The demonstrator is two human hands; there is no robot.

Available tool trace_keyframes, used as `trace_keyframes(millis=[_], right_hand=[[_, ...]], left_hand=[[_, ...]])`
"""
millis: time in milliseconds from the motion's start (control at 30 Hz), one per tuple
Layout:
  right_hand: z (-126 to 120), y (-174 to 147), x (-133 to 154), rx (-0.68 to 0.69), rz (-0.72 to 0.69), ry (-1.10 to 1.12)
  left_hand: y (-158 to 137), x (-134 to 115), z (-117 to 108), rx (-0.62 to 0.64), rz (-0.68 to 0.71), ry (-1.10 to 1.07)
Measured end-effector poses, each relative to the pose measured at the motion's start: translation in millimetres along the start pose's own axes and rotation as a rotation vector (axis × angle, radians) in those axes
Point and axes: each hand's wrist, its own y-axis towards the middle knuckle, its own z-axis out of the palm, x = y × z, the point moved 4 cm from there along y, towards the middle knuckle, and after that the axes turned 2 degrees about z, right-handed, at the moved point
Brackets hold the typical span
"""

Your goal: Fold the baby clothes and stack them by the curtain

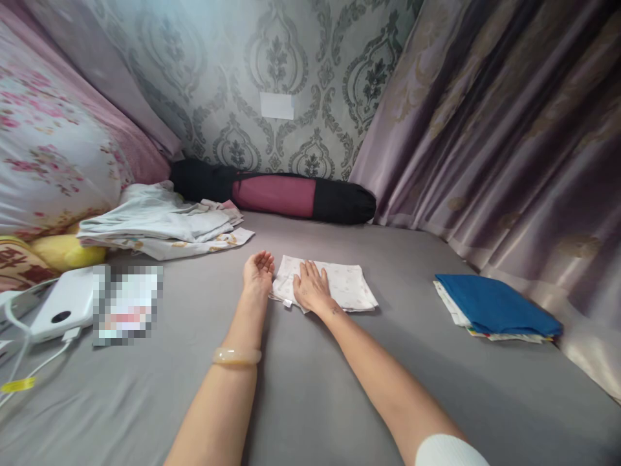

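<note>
A folded white cloth (352,285) with a faint pinkish print lies flat on the grey bed sheet (310,401), a small white tag at its near edge. My right hand (313,285) rests palm down on its left half, fingers stretched out. Beside the cloth's left edge is my left hand (259,270), turned palm up with the fingers loosely curled and nothing seen in them. Whether its edge touches the cloth I cannot tell. A pale bangle (237,356) circles my left forearm.
A folded stack with blue cloth (502,304) on top lies at right. Rumpled white clothes (160,217) are at back left, near a yellow plush thing (68,251). A white power bank (65,310) with cables sits at left. A black and maroon bag (274,196) lies along the wall.
</note>
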Motion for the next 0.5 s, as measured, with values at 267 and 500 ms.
trace_keyframes(millis=[267,500], right_hand=[[-7,3,16,0.026,-0.011,0.027],[1,10,29,-0.009,-0.041,0.032]], left_hand=[[1,0,-1,0.004,-0.013,-0.039],[2,-2,-1,-0.009,-0.012,-0.044]])
